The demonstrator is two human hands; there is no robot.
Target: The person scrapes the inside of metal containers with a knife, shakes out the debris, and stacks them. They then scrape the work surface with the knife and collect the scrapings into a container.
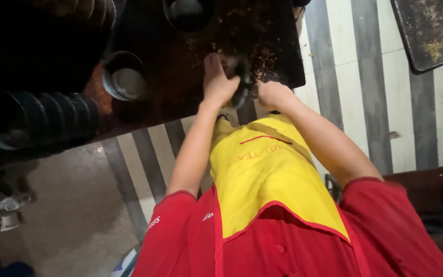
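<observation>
Right hand (268,92) fingers hidden behind a blurred dark tool (242,84); corner tray (429,33) cut off
</observation>
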